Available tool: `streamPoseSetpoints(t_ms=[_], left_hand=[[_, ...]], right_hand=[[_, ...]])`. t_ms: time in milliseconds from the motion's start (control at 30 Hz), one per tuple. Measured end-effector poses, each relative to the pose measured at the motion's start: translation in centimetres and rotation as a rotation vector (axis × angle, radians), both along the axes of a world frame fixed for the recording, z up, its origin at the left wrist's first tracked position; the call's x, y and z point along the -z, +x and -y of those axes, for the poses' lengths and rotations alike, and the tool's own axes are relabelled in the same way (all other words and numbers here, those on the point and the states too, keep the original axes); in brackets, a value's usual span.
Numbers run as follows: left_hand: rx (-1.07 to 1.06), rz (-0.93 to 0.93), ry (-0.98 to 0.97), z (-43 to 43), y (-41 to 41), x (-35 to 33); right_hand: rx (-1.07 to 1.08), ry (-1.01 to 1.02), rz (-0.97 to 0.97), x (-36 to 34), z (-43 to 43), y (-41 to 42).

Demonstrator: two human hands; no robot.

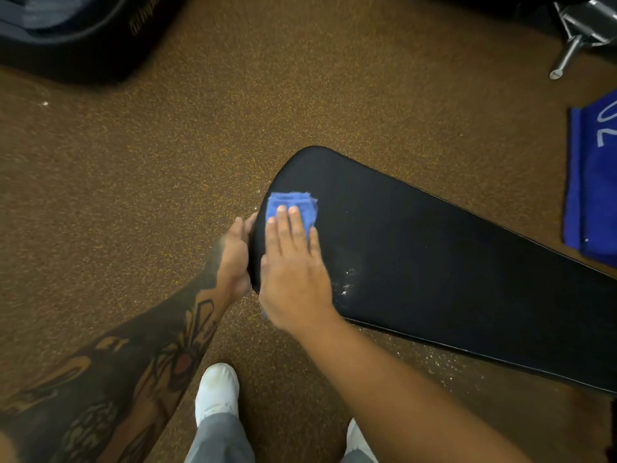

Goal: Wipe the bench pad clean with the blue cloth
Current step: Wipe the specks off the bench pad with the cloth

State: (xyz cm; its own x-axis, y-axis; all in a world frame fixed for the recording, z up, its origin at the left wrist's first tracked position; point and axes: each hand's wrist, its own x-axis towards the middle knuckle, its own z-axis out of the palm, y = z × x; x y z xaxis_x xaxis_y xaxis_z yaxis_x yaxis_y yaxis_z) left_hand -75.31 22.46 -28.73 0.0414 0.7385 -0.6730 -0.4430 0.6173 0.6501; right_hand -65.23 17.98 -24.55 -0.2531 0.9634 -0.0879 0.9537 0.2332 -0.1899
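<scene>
A long black bench pad point(434, 255) runs from the centre of the head view out to the right edge. A folded blue cloth point(293, 203) lies on its near rounded end. My right hand point(293, 272) presses flat on the cloth, fingers stretched over it, so only the cloth's far part shows. My left hand point(235, 252) clasps the pad's left rim beside the cloth. Small white specks point(347, 280) glint on the pad just right of my right hand.
Brown speckled floor point(167, 162) surrounds the bench. A blue towel or mat point(591, 182) lies at the right edge, metal equipment legs point(574, 41) at the top right, a dark machine base point(73, 35) at the top left. My white shoes point(217, 392) stand below the pad.
</scene>
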Motion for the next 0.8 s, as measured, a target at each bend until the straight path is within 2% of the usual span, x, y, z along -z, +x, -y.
streamPoseSetpoints(t_ms=[100,200,300,400,500,667,733,800], left_hand=[[0.038,-0.055,-0.007,0.1,0.3,0.0],[0.053,-0.141,0.005,0.2,0.3,0.1],[0.065,-0.153,-0.015,0.4,0.6,0.0],[0.061,-0.195,-0.044,0.4,0.3,-0.4],[0.074,-0.236,-0.068,0.4,-0.4,1.5],[0.068,-0.318,-0.060,0.4,0.2,0.0],[0.080,-0.344,-0.029,0.4,0.5,-0.1],[0.044,-0.387,-0.023,0.5,0.6,-0.2]], right_hand=[[-0.140,-0.012,-0.001,0.1,3.0,2.0],[-0.035,0.023,0.039,0.4,1.8,3.9],[0.116,0.019,0.027,0.2,-0.1,2.2],[0.044,-0.013,-0.007,0.1,2.0,1.1],[-0.046,-0.006,0.022,0.1,4.8,3.9],[0.212,0.007,0.045,0.4,2.1,5.4],[0.199,-0.013,0.029,0.4,2.6,4.4],[0.099,-0.021,0.030,0.2,4.6,4.6]])
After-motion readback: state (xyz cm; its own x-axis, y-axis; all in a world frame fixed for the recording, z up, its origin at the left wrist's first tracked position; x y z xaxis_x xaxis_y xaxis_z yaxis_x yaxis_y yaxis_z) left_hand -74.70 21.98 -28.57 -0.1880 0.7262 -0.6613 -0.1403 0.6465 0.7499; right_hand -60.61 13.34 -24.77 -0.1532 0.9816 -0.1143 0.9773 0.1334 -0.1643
